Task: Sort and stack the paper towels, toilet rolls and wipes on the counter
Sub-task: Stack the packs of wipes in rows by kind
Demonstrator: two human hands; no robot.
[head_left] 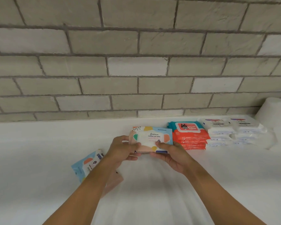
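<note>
The grey brick wall [136, 46] is filling the upper half of your view, and the white counter [39, 151] is running along below it. At the far right a white paper towel roll [276, 114] is standing against the wall. Just beside it, two stacks of white wipes packs [230, 132] are sitting side by side, and the stack of orange-and-teal baby wipes [189, 135] is touching them on their left.

You are holding the Stalove cleaning wet wipes pack [152, 137] label-up just left of the baby wipes stack. Your left hand [122, 150] is gripping its left end and your right hand [172, 155] its right end, thumbs pressing on top and fingers curling underneath. Whether it is resting on anything you cannot tell.

A second pastel wipes pack [86, 164] is lying tilted on the counter to the left, partly hidden under your left forearm.
</note>
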